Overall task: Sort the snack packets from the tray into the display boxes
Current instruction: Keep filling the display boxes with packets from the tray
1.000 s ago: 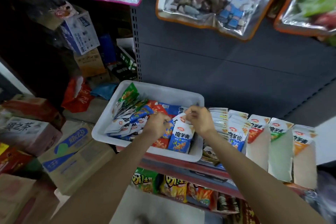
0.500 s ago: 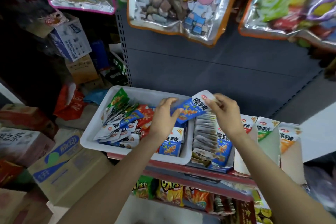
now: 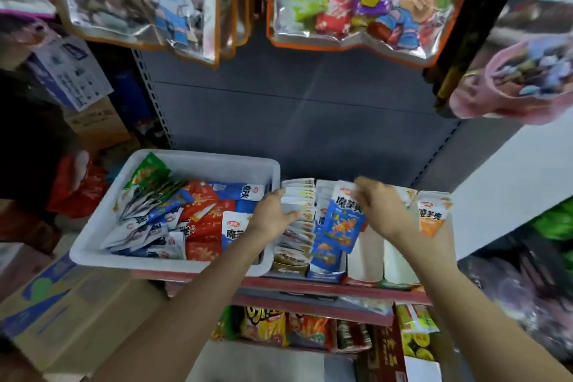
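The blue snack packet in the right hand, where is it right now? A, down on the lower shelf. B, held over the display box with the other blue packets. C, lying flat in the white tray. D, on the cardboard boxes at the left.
B: the right hand pinches the top of the blue snack packet, which hangs over the display box of blue packets, just right of the white tray.

Tray [image 3: 93,245] w/ packets [image 3: 198,205] sits left of display boxes [image 3: 294,263] on shelf [image 3: 310,284].
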